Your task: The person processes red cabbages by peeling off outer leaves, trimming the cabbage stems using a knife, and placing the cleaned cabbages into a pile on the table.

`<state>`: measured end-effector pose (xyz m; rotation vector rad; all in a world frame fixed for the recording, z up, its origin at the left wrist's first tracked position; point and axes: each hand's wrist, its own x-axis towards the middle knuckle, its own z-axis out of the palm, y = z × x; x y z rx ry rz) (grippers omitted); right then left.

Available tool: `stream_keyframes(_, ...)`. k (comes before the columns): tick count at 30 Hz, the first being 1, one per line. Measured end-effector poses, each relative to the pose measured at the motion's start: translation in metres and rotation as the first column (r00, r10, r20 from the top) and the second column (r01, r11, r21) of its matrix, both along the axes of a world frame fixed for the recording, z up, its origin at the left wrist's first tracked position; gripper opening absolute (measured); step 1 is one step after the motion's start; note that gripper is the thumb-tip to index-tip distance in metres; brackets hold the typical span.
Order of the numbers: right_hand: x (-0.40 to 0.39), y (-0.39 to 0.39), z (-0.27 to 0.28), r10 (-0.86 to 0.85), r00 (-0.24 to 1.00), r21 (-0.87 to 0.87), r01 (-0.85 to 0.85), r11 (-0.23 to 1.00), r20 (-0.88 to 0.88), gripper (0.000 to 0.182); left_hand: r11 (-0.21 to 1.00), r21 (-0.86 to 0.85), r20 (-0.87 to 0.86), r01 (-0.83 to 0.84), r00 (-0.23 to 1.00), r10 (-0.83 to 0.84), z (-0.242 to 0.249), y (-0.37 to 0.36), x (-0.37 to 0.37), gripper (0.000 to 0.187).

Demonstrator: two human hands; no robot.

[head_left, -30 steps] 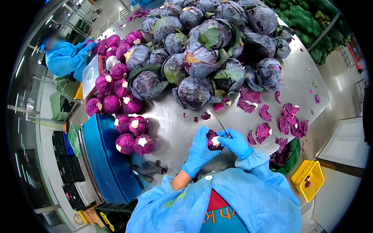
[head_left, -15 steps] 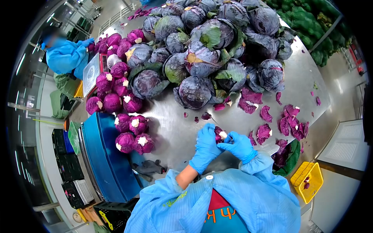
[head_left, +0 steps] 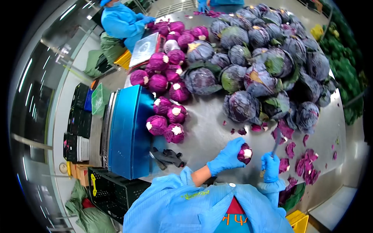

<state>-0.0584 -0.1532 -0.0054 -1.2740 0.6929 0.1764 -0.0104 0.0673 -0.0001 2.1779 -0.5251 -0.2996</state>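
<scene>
My left hand (head_left: 228, 158), in a blue glove, is closed around a small trimmed red cabbage (head_left: 245, 153), whose white cut stem faces to the right. Just to the right, my right hand (head_left: 271, 167), gloved too, grips a knife (head_left: 276, 142) with its blade pointing up and away from the cabbage. Purple leaf scraps (head_left: 285, 130) lie beyond and beside the knife. Left of my hands sits a group of trimmed red cabbages (head_left: 176, 113) with white stem ends. A large heap of untrimmed red cabbages (head_left: 239, 106) with dark outer leaves covers the far side.
A metal table (head_left: 206, 128) carries everything. At its left edge stand a blue bin (head_left: 128, 132) and a dark glove-like bundle (head_left: 167, 158). A scale (head_left: 144, 50) lies farther back, near a co-worker in blue (head_left: 122, 21). Black crates (head_left: 112, 194) and a yellow crate (head_left: 297, 221) stand below.
My hands have moved apart: the right has drawn away to the right with the knife upright, while the left keeps the cabbage. The whole view has shifted and turned.
</scene>
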Motion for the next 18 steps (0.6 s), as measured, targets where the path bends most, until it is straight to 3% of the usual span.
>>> stream_keyframes(2,0.000,-0.013,-0.004,-0.048,0.998,0.037,0.047,0.998,0.037,0.008,0.956,-0.135,-0.380,-0.259,0.905,0.192,0.016,0.027,-0.002,0.090)
stream_keyframes(4,-0.004,-0.024,-0.012,0.000,1.000,-0.024,0.001,1.000,0.017,0.008,0.834,-0.271,-0.611,-0.482,0.755,0.238,0.036,0.062,0.002,0.084)
stream_keyframes(6,-0.009,-0.027,-0.016,0.005,1.000,-0.055,-0.004,0.998,0.022,0.012,0.744,-0.280,-0.527,-0.606,0.745,0.408,0.078,0.096,0.007,0.082)
stream_keyframes(9,-0.013,-0.019,-0.031,-0.004,1.000,-0.017,0.005,1.000,0.027,0.026,0.706,-0.168,-0.008,-0.688,0.717,0.697,0.089,0.156,0.025,0.086)
stream_keyframes(10,-0.014,-0.014,-0.029,0.007,1.000,0.009,-0.007,1.000,0.017,0.026,0.681,-0.094,0.187,-0.727,0.659,0.729,0.095,0.172,0.033,0.089)
stream_keyframes(12,-0.013,0.003,-0.024,0.029,1.000,0.061,-0.030,0.998,0.010,0.027,0.599,0.154,0.551,-0.785,0.572,0.608,0.099,0.199,0.050,0.093)
stream_keyframes(13,-0.013,0.009,-0.023,0.064,0.998,0.071,-0.066,0.995,0.024,0.028,0.564,0.242,0.502,-0.789,0.599,0.624,0.102,0.211,0.056,0.096)
stream_keyframes(14,-0.013,0.014,-0.025,0.113,0.993,0.046,-0.114,0.992,0.032,0.028,0.541,0.334,0.587,-0.772,0.620,0.522,0.092,0.229,0.063,0.098)
stream_keyframes(16,-0.014,0.019,-0.030,0.197,0.980,-0.013,-0.197,0.980,0.036,0.029,0.510,0.480,0.513,-0.714,0.700,0.496,0.079,0.246,0.069,0.100)
stream_keyframes(18,-0.015,0.019,-0.031,0.193,0.981,-0.014,-0.192,0.981,0.024,0.029,0.521,0.511,0.532,-0.684,0.727,0.434,0.074,0.251,0.073,0.101)
